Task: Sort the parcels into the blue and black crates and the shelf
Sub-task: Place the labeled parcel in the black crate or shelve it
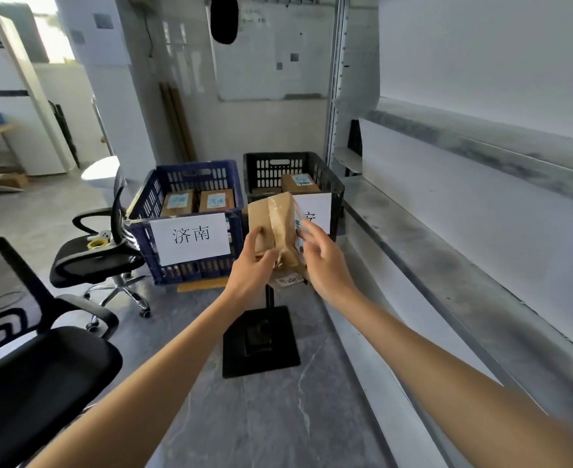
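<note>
While the brown cardboard parcel with glossy tape (278, 224) is held up in the air just in front of the two crates, both hands are closed on it. The left hand (254, 265) grips its lower left side with the thumb across the near face. The right hand (322, 258) holds the right side, fingers lying over a blue-and-white label there.

This looks like the label-reading step: the parcel is tilted so that the labelled side turns toward the person, and it sits in no crate yet.

Behind it, the blue slotted plastic crate (143, 204) carries a white paper sign (190, 238) and already holds two similar brown parcels (179, 201). The black slotted plastic crate (332, 184), just beside it on the right, holds one labelled parcel (300, 182), and its own white sign (315, 204) is partly hidden by the held parcel. The grey metal shelf (447, 265) runs along the right.

The next move calls for matching the label's destination to a sign, then carrying the parcel forward over the right rim and lowering it flat beside those inside. The label is too blurred to tell which place it belongs to.
</note>
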